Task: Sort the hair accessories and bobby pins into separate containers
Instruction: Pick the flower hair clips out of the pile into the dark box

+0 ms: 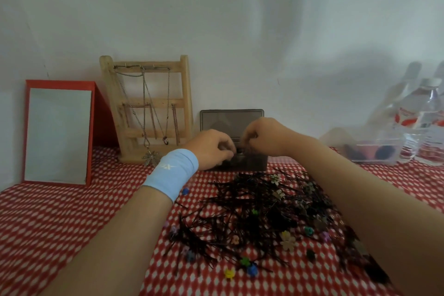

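While the left hand (212,148) and right hand (264,136) met over a dark box (254,163) of smoky plastic, its hinged lid (223,120) stood open against the wall behind it. Both hands had their fingers curled at the box's rim; blur hid whether they pinched anything, and the box's contents could not be made out. In front of the box, a loose heap of thin black bobby pins (259,204) lay on the red-and-white patterned tablecloth (60,218), with small flower-shaped hair accessories (287,240) in cream, yellow, blue and green scattered through and around it. Right of the box sat a clear container (374,151) holding what looked like dark and pink pieces, beside clear bottles (430,122) with red labels too blurred to read. Left of the box stood a wooden stand (149,108) hung with chains and a red-framed mirror (57,134). A pale blue wristband (171,172) bore a white mark.
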`<move>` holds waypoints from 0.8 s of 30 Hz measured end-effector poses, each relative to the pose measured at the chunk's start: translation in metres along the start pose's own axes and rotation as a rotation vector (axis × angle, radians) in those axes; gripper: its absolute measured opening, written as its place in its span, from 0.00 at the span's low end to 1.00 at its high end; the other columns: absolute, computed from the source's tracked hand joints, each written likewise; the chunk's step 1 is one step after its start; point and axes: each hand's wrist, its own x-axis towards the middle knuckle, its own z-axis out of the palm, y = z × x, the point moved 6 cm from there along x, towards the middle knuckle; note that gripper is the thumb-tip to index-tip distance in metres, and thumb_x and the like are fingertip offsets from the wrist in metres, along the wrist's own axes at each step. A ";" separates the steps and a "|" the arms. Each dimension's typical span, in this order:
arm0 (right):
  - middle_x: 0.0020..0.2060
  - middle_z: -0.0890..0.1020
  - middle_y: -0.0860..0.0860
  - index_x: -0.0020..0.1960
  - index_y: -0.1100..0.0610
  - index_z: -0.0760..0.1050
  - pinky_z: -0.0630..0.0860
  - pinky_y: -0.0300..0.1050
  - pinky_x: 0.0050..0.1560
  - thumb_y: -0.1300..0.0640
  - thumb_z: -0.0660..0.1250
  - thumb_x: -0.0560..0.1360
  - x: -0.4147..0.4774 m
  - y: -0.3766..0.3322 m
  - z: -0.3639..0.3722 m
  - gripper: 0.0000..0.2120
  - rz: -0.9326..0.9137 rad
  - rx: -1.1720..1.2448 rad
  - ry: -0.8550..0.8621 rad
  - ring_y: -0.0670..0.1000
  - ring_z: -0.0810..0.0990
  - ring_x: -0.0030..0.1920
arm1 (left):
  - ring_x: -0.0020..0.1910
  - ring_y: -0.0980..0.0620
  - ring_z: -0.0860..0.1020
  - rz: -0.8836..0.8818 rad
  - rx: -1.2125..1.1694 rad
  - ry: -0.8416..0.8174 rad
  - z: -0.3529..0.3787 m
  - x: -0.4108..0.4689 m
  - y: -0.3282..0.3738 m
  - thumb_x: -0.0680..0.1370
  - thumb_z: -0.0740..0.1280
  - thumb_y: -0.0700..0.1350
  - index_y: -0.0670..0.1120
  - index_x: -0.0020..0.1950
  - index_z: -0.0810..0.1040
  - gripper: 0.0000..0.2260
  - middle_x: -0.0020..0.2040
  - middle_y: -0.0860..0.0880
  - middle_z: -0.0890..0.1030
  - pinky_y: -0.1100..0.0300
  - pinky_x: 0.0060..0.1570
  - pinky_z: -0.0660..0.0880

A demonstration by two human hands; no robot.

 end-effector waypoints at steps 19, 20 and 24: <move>0.44 0.83 0.45 0.61 0.48 0.82 0.81 0.46 0.50 0.61 0.71 0.72 -0.053 0.060 0.021 0.19 -0.016 -0.032 -0.281 0.46 0.81 0.44 | 0.45 0.59 0.79 0.119 0.016 -0.292 0.094 0.008 0.066 0.72 0.76 0.49 0.52 0.48 0.86 0.06 0.49 0.57 0.84 0.67 0.47 0.71; 0.45 0.84 0.47 0.62 0.48 0.82 0.82 0.48 0.51 0.62 0.70 0.72 -0.053 0.063 0.019 0.20 -0.013 -0.021 -0.273 0.48 0.82 0.44 | 0.44 0.61 0.79 0.120 0.006 -0.290 0.092 0.009 0.064 0.72 0.76 0.50 0.52 0.47 0.86 0.06 0.47 0.58 0.84 0.68 0.45 0.71; 0.49 0.84 0.46 0.62 0.48 0.83 0.81 0.40 0.52 0.62 0.70 0.74 -0.053 0.070 0.014 0.18 -0.017 0.014 -0.259 0.44 0.83 0.46 | 0.42 0.62 0.81 0.105 -0.035 -0.255 0.071 0.011 0.053 0.72 0.76 0.51 0.52 0.44 0.86 0.05 0.42 0.58 0.84 0.66 0.47 0.77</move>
